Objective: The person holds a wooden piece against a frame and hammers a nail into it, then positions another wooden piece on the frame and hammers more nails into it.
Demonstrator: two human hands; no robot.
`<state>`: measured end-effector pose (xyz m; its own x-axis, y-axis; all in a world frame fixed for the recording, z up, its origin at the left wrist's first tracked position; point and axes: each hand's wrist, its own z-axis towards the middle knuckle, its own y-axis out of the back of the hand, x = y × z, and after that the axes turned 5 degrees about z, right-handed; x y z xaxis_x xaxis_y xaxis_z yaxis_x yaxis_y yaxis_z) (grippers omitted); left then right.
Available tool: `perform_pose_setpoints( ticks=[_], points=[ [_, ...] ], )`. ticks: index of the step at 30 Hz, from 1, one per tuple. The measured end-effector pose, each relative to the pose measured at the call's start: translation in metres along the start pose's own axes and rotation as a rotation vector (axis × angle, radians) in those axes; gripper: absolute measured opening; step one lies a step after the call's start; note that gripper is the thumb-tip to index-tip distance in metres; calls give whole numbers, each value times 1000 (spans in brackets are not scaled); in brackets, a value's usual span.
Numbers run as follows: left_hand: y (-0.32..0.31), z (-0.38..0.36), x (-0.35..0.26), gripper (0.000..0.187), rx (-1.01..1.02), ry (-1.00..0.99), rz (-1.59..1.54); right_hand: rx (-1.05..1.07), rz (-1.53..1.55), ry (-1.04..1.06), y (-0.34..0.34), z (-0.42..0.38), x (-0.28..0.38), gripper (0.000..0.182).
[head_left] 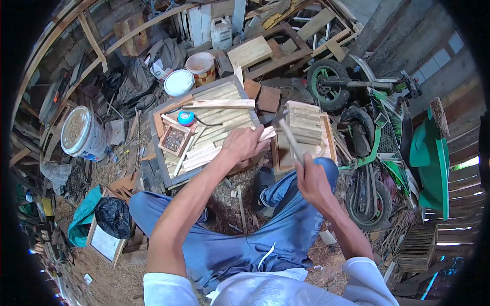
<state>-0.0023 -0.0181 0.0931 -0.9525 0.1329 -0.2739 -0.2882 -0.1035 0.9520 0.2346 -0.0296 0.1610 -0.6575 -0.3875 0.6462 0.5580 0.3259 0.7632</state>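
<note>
My left hand [242, 145] is closed around a short pale wood strip [267, 133] at the near right corner of a low slatted wooden panel [217, 133]. Wrapped in the fingers of my right hand [312, 179] is a wooden stick [291, 137], slanting up and left toward that strip; a slight blur hides its exact shape. On the panel sit a small wooden box [175, 139] of small dark bits, probably nails, a blue tape measure [186, 119] and a long wood batten [219, 104]. Beside the stick, several cut wood pieces [302, 122] lie stacked on a wooden frame [328, 133].
A green motorbike [377, 137] stands at the right. Paint buckets [76, 133] and a lidded tub [179, 83] are at the left and back. Scrap timber [250, 52] is piled behind the panel. A framed pane with a black bag [113, 218] rests at the lower left.
</note>
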Motion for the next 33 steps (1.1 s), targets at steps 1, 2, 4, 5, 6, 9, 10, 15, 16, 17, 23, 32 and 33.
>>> perform_pose_setpoints(
  ticks=[1,2,4,5,6,9,10,15,16,17,23,32,33],
  points=[
    [0,-2,-1,47,19,6,2,-24,52,-20,3,-5,9,23],
    [1,1,0,47,28,9,9,-56,101,-33,7,-5,21,23],
    [-1,1,0,46,24,7,-6,-36,99,-50,3,-7,17,23],
    [0,2,0,46,17,5,-8,8,48,-48,-8,-5,0,22],
    [1,2,-1,46,20,8,-4,47,-2,-39,-9,-1,-1,22],
    [5,0,-3,45,43,31,-4,-18,63,-21,2,0,6,21],
    [3,0,-2,44,34,25,-3,-51,97,-24,5,-3,13,21],
    [3,2,0,42,13,19,-23,-124,205,-48,-15,-12,6,21],
    [4,1,0,42,19,21,-30,-105,159,-70,-27,-10,-5,21],
    [5,1,0,42,19,29,-39,-86,112,-93,-34,-10,-14,21],
    [2,1,0,42,21,48,-26,-108,161,-121,-42,-8,-10,22],
    [6,3,1,42,27,57,-43,-98,170,-102,-30,-7,1,23],
    [5,4,1,44,26,60,-34,-77,120,-92,-35,-2,-8,23]
  ],
)
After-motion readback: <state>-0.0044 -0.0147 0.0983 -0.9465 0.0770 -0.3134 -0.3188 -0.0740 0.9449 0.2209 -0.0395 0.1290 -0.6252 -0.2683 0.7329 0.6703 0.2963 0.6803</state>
